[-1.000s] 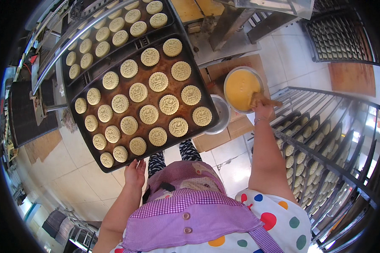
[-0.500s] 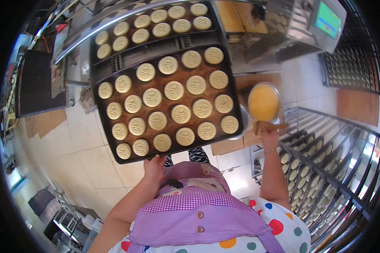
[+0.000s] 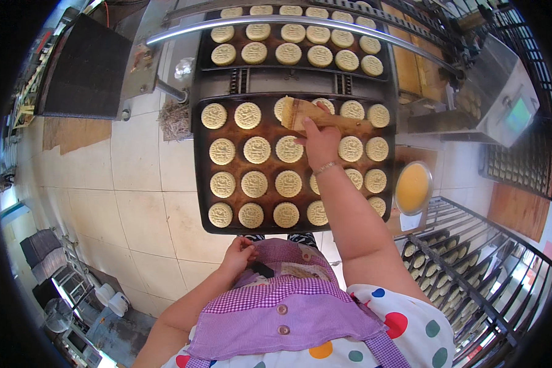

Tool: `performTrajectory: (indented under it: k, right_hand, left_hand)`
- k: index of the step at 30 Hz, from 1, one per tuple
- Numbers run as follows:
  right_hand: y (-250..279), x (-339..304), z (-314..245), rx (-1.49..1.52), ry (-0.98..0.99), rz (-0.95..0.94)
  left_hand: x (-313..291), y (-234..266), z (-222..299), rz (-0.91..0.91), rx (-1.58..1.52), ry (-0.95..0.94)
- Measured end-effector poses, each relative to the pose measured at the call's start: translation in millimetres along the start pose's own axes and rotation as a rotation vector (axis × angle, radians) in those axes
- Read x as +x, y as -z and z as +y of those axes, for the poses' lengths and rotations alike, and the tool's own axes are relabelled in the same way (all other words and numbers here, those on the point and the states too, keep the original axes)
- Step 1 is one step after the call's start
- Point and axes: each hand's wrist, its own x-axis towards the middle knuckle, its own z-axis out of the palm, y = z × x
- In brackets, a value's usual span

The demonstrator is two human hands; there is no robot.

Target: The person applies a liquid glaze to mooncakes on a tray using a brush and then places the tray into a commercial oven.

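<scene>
My right hand (image 3: 323, 144) grips a wide wooden pastry brush (image 3: 343, 124) above a dark baking tray (image 3: 234, 134). The brush's bristles touch or hover just over a cake in the far row; the exact contact cannot be made out. Pale round cakes with stamped tops, such as this one (image 3: 247, 115), lie in rows on the tray. My right hand and forearm hide some of them. My left hand (image 3: 236, 256) is in front of the apron, just off the tray's near edge, its fingers curled with nothing visible in them.
Right of the tray stands a round bowl (image 3: 431, 191) of yellow liquid (image 3: 412, 189). Beyond a machine gap lies another tray of cakes (image 3: 290, 54), crossed by a metal bar (image 3: 288, 26). A rack (image 3: 472, 282) with loaded trays stands at the right.
The brush has gone from beside the bowl to over the tray in my right hand. My left hand has left the tray's near edge. My view has shifted, and the tray appears straighter.
</scene>
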Motion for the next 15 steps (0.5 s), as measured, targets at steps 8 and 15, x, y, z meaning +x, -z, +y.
performTrajectory:
  k: [8, 15]
  right_hand:
    - [96.8, 61.6, -8.3, -0.59, 0.446, 0.383]
    - [-17.6, 39.6, 34.0, -0.514, 0.341, 0.055]
  left_hand:
    - [-2.1, 52.6, -23.9, 0.018, -0.068, -0.028]
    - [-3.0, 73.8, -26.6, 0.027, -0.132, -0.025]
